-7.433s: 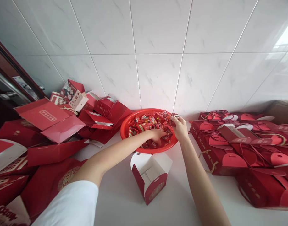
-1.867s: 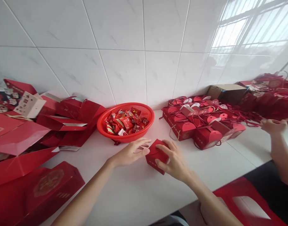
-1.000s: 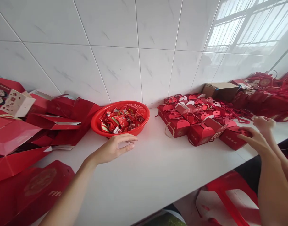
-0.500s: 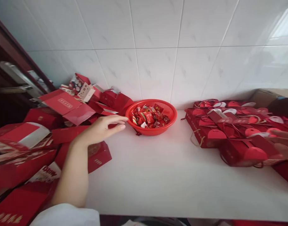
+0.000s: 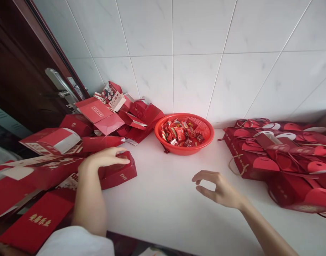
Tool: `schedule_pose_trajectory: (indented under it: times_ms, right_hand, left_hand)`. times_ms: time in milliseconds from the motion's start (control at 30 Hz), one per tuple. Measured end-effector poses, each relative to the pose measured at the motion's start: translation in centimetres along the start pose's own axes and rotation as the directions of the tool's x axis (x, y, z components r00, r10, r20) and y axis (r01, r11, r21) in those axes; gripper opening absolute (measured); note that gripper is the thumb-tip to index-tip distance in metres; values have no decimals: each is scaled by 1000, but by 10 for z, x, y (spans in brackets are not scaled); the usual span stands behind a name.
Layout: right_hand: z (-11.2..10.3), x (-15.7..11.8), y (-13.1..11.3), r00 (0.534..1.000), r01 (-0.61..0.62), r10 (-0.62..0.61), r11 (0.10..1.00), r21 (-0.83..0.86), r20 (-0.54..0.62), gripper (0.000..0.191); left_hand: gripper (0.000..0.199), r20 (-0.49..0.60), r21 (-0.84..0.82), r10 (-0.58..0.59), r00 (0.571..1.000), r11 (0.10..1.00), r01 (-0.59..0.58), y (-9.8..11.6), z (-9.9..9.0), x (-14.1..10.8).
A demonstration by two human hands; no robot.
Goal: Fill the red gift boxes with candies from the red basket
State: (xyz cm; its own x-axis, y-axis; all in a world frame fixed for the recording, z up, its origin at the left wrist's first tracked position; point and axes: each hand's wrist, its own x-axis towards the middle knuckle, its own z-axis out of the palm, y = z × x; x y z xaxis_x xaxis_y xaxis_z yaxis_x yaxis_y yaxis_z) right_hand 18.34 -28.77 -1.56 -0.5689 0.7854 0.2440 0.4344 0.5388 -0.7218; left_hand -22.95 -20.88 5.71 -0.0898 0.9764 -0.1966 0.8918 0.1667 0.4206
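Note:
My left hand [image 5: 108,160] is down on a red gift box [image 5: 121,177] with gold lettering, at the inner edge of the pile on the left. Its thumb lies along the top of the box and its fingers reach over the far side, partly hidden. My right hand [image 5: 219,188] hovers above the white table [image 5: 163,209], fingers curved and thumb apart, holding nothing. Behind both hands stands a red plastic basket [image 5: 184,151] with red-wrapped sweets [image 5: 180,134] in it.
Unclosed and flattened red boxes [image 5: 99,113] are heaped on the left, beside a dark door with a metal handle [image 5: 57,80]. Closed red boxes with cord handles [image 5: 259,160] stand in rows on the right. A tiled wall [image 5: 197,81] rises behind the table.
My left hand has come down from near the basket onto the red box. My right hand has moved left, away from the closed boxes. The view has turned left.

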Motion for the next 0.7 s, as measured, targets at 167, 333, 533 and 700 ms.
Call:
schedule_pose_trajectory:
  times_ms: [167, 333, 533, 700]
  right_hand:
    - [21, -2, 15, 997, -67, 69, 994, 88, -18, 16]
    - [32, 1, 27, 978, -170, 186, 973, 154, -93, 26]
    - [45, 3, 28, 958, -264, 286, 913, 312, -25, 49]
    - [52, 5, 26, 965, -249, 263, 884, 396, 20, 52]
  left_hand:
    - [70, 175, -2, 346, 922, 936, -351, 43, 27, 3]
    - [63, 333, -158, 612, 717, 786, -597, 84, 43, -10]
    - [64, 407, -14, 505, 761, 837, -547, 94, 64, -18]
    - [61, 531, -92, 530, 661, 812, -577, 101, 84, -18]
